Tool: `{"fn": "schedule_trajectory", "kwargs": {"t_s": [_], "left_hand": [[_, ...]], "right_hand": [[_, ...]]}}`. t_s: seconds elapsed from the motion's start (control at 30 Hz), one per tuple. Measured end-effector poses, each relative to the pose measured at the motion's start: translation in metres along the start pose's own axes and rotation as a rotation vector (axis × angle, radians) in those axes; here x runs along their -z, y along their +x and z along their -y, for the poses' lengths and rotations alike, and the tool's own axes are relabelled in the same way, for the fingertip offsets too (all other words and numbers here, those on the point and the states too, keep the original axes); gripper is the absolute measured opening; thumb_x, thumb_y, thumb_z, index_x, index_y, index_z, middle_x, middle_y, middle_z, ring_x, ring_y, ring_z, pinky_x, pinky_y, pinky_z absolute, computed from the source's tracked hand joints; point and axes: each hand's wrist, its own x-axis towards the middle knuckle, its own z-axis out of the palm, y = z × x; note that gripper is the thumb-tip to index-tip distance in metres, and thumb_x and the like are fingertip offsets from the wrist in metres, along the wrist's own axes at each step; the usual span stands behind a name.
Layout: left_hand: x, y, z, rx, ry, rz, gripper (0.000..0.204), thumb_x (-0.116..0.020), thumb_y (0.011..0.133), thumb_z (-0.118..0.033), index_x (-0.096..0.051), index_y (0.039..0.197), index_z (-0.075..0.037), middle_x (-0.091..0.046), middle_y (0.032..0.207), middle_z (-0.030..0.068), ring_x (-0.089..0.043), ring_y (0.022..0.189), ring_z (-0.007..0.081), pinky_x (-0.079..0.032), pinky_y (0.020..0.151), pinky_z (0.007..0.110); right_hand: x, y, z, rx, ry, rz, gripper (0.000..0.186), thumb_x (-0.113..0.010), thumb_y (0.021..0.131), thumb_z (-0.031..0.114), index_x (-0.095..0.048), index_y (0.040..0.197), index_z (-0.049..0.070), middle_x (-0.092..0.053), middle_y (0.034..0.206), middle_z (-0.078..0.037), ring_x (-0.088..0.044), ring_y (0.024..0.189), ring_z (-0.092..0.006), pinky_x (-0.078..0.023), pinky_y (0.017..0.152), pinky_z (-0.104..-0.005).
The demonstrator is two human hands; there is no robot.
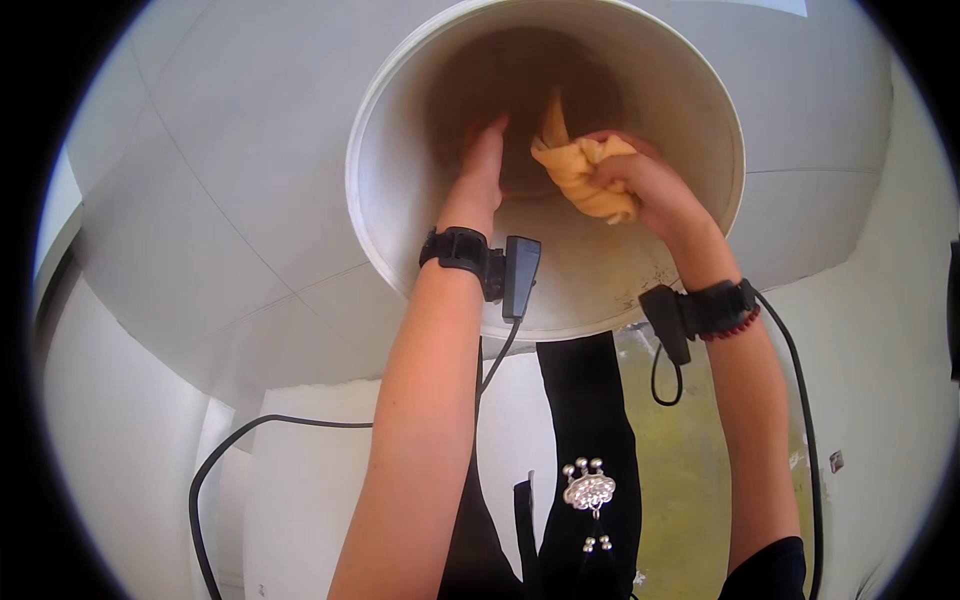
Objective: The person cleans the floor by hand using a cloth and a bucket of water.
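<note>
A large white round bucket [390, 215] faces me with its mouth, and both my hands reach inside. My right hand [645, 180] is closed around a bunched orange-yellow cloth [578, 178], one end of which hangs toward the bucket's brownish bottom. To the left of the cloth, my left hand [486, 165] is stretched down into the bucket and holds nothing that I can see. Its fingers point toward the bottom and are partly hidden by the angle. Dark specks [640, 288] mark the inner wall near my right wrist.
Black straps with small dark boxes sit on my left wrist [460, 248] and right wrist [715, 308]; cables trail from them. Grey floor tiles [240, 150] surround the bucket. My dark clothing with a silver pendant [588, 490] and a worn yellow-green patch [680, 450] lie below.
</note>
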Motion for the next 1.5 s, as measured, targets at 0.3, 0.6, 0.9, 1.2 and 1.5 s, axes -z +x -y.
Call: {"fn": "schedule_trajectory", "kwargs": {"t_s": [0.3, 0.6, 0.9, 1.2, 1.5], "left_hand": [[-0.018, -0.002, -0.005, -0.069, -0.420, 0.507, 0.046, -0.044, 0.088, -0.042, -0.048, 0.117, -0.006, -0.052, 0.118, 0.0096, -0.049, 0.108, 0.0233, -0.042, 0.090, 0.036], [-0.036, -0.003, -0.009, -0.156, -0.805, 0.175, 0.044, -0.045, 0.088, -0.048, -0.048, 0.104, -0.007, -0.055, 0.100, 0.0083, -0.057, 0.089, 0.0222, -0.046, 0.082, 0.035], [-0.032, -0.010, -0.018, -0.039, -0.623, 0.328, 0.046, -0.045, 0.088, -0.049, -0.048, 0.104, -0.006, -0.057, 0.096, 0.0090, -0.058, 0.087, 0.0209, -0.048, 0.078, 0.034], [-0.036, -0.011, -0.016, -0.091, -0.378, 0.039, 0.039, -0.051, 0.085, -0.035, -0.051, 0.106, -0.002, -0.057, 0.097, 0.0078, -0.054, 0.088, 0.0186, -0.044, 0.077, 0.032], [0.011, 0.024, 0.000, -0.124, -0.047, -0.132, 0.044, -0.055, 0.083, -0.035, -0.048, 0.120, -0.012, -0.048, 0.120, 0.0075, -0.048, 0.109, 0.0214, -0.041, 0.088, 0.037]], "right_hand": [[0.002, 0.008, 0.013, -0.249, 0.056, 0.029, 0.015, -0.049, 0.064, 0.005, -0.055, 0.077, 0.001, -0.055, 0.073, -0.007, -0.053, 0.063, -0.0150, -0.046, 0.056, -0.0250], [-0.032, 0.017, -0.002, 0.589, -0.417, -0.510, 0.018, -0.059, 0.070, 0.016, -0.058, 0.081, 0.001, -0.053, 0.097, -0.018, -0.052, 0.088, -0.0271, -0.043, 0.072, -0.0350], [-0.066, 0.042, -0.025, 0.610, -0.691, -0.769, 0.030, -0.064, 0.072, 0.031, -0.062, 0.089, 0.007, -0.054, 0.098, -0.019, -0.053, 0.093, -0.0351, -0.045, 0.075, -0.0428], [-0.015, 0.116, -0.012, -0.033, -0.382, -0.565, 0.034, -0.064, 0.072, 0.028, -0.063, 0.084, -0.004, -0.063, 0.086, -0.017, -0.064, 0.080, -0.0250, -0.049, 0.067, -0.0378], [0.004, 0.107, -0.071, 0.227, -0.282, -0.767, 0.038, -0.064, 0.073, 0.036, -0.063, 0.085, 0.000, -0.063, 0.074, -0.016, -0.063, 0.061, -0.0281, -0.050, 0.054, -0.0367]]}}
